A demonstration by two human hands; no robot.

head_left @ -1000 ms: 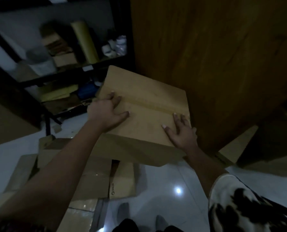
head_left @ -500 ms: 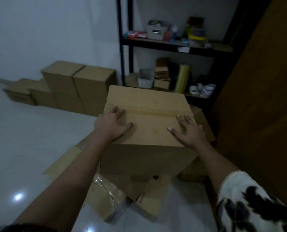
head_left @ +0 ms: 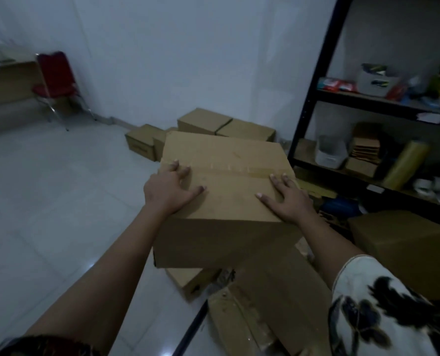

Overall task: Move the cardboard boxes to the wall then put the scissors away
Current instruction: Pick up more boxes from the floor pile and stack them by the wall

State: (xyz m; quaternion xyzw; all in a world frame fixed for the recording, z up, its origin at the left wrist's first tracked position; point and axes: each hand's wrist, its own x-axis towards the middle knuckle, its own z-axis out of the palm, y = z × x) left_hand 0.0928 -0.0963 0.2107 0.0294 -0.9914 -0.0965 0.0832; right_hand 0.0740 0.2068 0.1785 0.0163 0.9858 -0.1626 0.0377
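The left hand (head_left: 169, 192) and right hand (head_left: 289, 200) press flat on the large brown taped cardboard box (head_left: 229, 191), fingers straight and spread, curled round nothing. The box top lies under both palms. Beyond it, smaller brown cardboard boxes (head_left: 203, 120) stand against the white wall (head_left: 175, 60); a black metal shelf (head_left: 320, 73) stands to its right

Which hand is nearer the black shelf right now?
Right. The right hand lies on the cardboard box beside the black shelf; the left hand lies on its opposite edge.
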